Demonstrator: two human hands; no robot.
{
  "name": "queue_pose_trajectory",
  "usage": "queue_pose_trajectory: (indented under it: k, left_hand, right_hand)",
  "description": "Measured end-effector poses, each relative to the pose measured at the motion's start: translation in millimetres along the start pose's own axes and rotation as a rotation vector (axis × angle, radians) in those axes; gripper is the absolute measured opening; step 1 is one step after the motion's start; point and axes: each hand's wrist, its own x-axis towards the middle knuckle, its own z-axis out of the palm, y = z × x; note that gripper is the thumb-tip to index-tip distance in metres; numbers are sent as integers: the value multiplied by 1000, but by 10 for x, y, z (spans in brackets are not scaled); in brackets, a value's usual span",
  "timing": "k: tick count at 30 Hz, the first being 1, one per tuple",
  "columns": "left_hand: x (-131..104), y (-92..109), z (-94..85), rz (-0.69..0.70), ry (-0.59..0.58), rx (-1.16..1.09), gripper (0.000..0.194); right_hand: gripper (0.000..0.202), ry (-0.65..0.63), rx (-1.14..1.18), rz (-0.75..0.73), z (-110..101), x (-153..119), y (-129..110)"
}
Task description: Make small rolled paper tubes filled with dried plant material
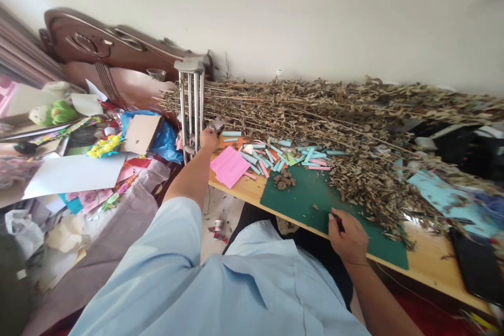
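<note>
My left hand (pixel 209 139) reaches to the far left corner of the table, close beside the metal crutches (pixel 192 100). Its fingers are closed; a small greyish thing shows just past them, too small to name. At the front edge of the green cutting mat (pixel 303 199), my right hand (pixel 349 236) is closed, with a small dark object (pixel 339 224) between thumb and fingers. On the mat lie a clump of crumbled dried herb (pixel 284 180) and a heap of dried leaves (pixel 366 184). Pink paper slips (pixel 229 166) and rolled blue paper tubes (pixel 252 158) lie left of and behind it.
Long bundles of dried stalks (pixel 299 107) cover the back of the wooden table (pixel 427 249). A black phone (pixel 476 265) and blue paper (pixel 449 197) are at the right. Left, a bed holds papers, a cardboard box (pixel 142 134) and a blue plastic bag (pixel 167 142).
</note>
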Motion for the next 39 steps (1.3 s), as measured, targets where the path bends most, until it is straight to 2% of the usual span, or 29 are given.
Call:
queue_pose_trajectory:
  k: [7, 11, 13, 16, 21, 23, 26, 29, 32, 35, 37, 39]
  left_hand:
    - [-200, 194, -156, 5, 85, -254, 28]
    - [-497, 533, -69, 225, 82, -334, 25]
    - [-772, 779, 44, 366, -32, -363, 23]
    - [-1328, 1195, 257, 517, -228, -409, 20]
    - [-2224, 1845, 740, 742, -478, -357, 14]
    - [-2455, 2041, 980, 788, -496, -323, 14]
    - [-2664, 2232, 1326, 771, -531, -272, 18]
    - [-2764, 2285, 1555, 759, -623, -241, 12]
    - [-2782, 2189, 1552, 767, -623, -259, 15]
    - [-2677, 1963, 1288, 805, -576, -298, 18]
    - [-2495, 1749, 993, 870, -498, -312, 19]
    - [-2208, 1474, 629, 840, -338, -262, 19]
  right_hand:
    - [22, 10, 24, 22, 42, -6, 5]
    - [24, -14, 52, 58, 26, 28, -57]
    - [24, -25, 63, 100, 24, 46, -69]
    - [24, -41, 71, 141, 25, 63, -68]
    - [23, -40, 89, 148, 18, 73, -75]
    - [23, -46, 90, 155, 14, 77, -82]
    - [23, -51, 77, 159, 8, 89, -83]
    - [23, -44, 81, 154, -3, 99, -68]
    - [23, -47, 96, 145, -22, 86, -51]
    - [21, -17, 75, 118, -26, 46, -27]
    - [22, -5, 66, 96, -10, 20, -1]
    - [22, -6, 84, 75, 10, 2, 20]
